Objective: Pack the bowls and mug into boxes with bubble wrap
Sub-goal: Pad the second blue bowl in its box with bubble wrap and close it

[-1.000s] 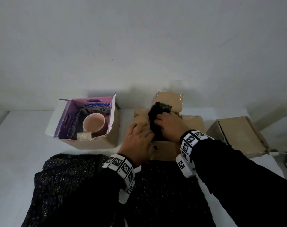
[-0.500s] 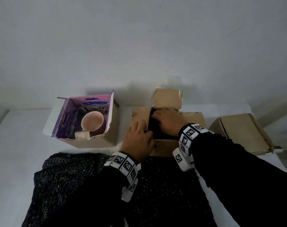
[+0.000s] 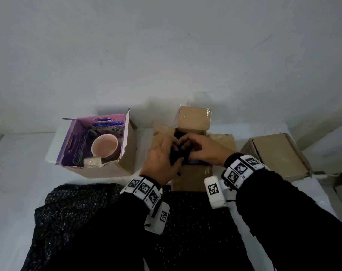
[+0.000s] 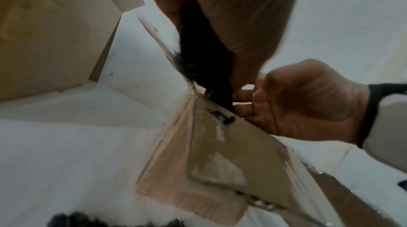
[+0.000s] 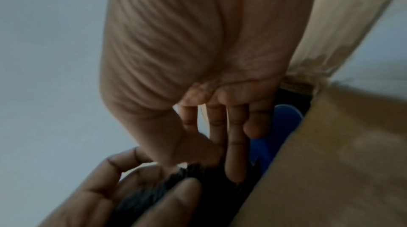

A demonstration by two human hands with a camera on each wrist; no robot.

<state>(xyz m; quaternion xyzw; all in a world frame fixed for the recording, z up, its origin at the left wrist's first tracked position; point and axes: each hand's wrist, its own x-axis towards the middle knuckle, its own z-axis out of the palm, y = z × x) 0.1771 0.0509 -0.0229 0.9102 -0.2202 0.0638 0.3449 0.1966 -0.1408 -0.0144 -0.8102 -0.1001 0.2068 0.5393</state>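
A crumpled piece of black bubble wrap [image 3: 182,153] sits at the mouth of the open middle cardboard box [image 3: 191,178]. My left hand [image 3: 166,155] grips its left side, and the wrap [image 4: 202,60] shows dark under that palm. My right hand [image 3: 199,147] pinches the wrap [image 5: 198,175] from the right, thumb against fingers. Under it in the box lies something blue, probably a bowl [image 5: 284,126], mostly hidden. A pink mug [image 3: 104,147] stands in the open purple-lined box [image 3: 127,159] on the left.
A large sheet of black bubble wrap [image 3: 78,212] lies across the white table [image 3: 19,173] in front of the boxes. A closed cardboard box [image 3: 279,153] sits at the right. The wall rises directly behind the boxes.
The black wrap, held up above the box a second ago, has gone down into its opening. My left hand has moved from the box's front flap onto the wrap.
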